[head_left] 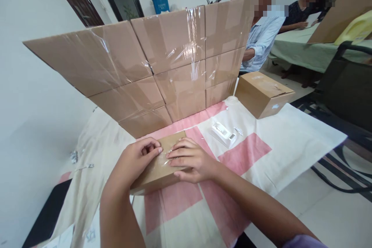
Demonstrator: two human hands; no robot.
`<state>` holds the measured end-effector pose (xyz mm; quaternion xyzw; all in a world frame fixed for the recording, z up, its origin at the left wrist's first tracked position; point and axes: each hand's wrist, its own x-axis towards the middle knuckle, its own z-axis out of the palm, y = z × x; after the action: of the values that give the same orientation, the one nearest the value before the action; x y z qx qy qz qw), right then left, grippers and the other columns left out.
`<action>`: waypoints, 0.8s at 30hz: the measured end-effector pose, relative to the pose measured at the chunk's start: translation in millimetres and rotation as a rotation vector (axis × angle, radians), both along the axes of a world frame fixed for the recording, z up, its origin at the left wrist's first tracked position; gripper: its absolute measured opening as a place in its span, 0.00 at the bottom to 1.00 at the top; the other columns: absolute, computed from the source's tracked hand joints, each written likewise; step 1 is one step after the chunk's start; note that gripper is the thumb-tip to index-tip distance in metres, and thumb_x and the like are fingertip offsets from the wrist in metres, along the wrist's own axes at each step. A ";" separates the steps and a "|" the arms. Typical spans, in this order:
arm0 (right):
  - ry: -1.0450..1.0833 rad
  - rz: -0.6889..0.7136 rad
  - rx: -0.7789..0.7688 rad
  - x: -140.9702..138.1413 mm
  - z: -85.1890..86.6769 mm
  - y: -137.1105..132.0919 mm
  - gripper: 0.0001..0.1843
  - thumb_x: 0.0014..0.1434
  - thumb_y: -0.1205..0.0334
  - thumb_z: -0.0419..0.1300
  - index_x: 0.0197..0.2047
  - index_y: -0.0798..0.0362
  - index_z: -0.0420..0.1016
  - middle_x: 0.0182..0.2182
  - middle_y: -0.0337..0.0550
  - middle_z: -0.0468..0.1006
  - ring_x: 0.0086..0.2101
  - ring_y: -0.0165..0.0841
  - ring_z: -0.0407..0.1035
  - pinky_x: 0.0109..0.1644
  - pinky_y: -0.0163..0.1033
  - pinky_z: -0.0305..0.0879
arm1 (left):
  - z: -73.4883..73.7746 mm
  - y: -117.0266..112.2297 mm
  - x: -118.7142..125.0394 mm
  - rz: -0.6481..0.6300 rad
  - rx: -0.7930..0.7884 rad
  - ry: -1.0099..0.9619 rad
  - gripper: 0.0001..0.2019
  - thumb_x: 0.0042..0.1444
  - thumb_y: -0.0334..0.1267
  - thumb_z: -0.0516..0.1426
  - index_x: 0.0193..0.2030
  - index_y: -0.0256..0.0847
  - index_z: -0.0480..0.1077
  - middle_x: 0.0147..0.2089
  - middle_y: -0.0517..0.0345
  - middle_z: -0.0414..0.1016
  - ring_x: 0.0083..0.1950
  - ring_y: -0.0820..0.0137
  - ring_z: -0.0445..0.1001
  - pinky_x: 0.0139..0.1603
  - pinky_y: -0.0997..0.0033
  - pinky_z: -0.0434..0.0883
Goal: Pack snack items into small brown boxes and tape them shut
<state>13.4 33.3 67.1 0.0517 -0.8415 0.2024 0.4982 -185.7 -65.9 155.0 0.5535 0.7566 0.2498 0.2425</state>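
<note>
A small brown cardboard box (157,184) lies on the cloth in front of me, with a strip of shiny clear tape (166,158) on its top. My left hand (142,157) rests on the box's left side, its fingers curled and the thumb close to the index fingertip; anything pinched there is too small to make out. On the right part of the top, my right hand (193,159) lies with fingers stretched out and apart, fingertips touching the tape. A white plastic device (223,133) sits on the cloth beyond my right hand.
A tall cardboard panel (180,81) of taped sections stands across the table behind the box. Another cardboard box (263,95) stands at the right. Pink and white cloth (247,151) covers the table. Two people and a dark chair (340,81) are farther right.
</note>
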 end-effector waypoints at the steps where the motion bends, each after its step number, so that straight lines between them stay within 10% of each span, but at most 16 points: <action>1: -0.002 0.001 -0.006 0.2 -0.2 0.5 0.12 0.63 0.58 0.65 0.48 0.52 0.80 0.46 0.45 0.85 0.52 0.39 0.72 0.60 0.50 0.70 | 0.7 0.2 1.7 0.006 0.002 0.008 0.11 0.60 0.50 0.59 0.38 0.46 0.76 0.32 0.64 0.74 0.35 0.68 0.68 0.38 0.69 0.60; 11: -0.097 0.034 0.008 9.8 4.0 5.0 0.18 0.61 0.68 0.65 0.55 0.50 0.78 0.51 0.49 0.83 0.54 0.45 0.72 0.60 0.58 0.69 | 2.1 0.7 19.1 0.022 0.194 0.146 0.06 0.60 0.41 0.60 0.35 0.45 0.77 0.35 0.63 0.79 0.38 0.68 0.74 0.41 0.70 0.64; 19: 0.074 -0.254 0.338 13.0 -8.7 -6.5 0.14 0.54 0.72 0.69 0.43 0.49 0.81 0.39 0.47 0.85 0.47 0.46 0.73 0.55 0.57 0.69 | -0.8 -0.4 6.2 0.037 0.205 0.159 0.05 0.60 0.44 0.62 0.37 0.48 0.78 0.39 0.65 0.81 0.38 0.68 0.75 0.37 0.68 0.61; 24: -0.272 0.187 0.438 -5.8 -33.5 -82.1 0.09 0.59 0.65 0.60 0.42 0.49 0.79 0.38 0.49 0.84 0.41 0.46 0.74 0.44 0.54 0.72 | 2.3 -3.2 0.6 -0.043 0.215 0.094 0.06 0.61 0.41 0.60 0.34 0.45 0.75 0.38 0.61 0.79 0.40 0.66 0.75 0.37 0.66 0.62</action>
<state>7.6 -48.8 33.6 0.2079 -0.9160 0.0656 0.3367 -185.1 -69.1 157.2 0.6037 0.7237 0.2981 0.1513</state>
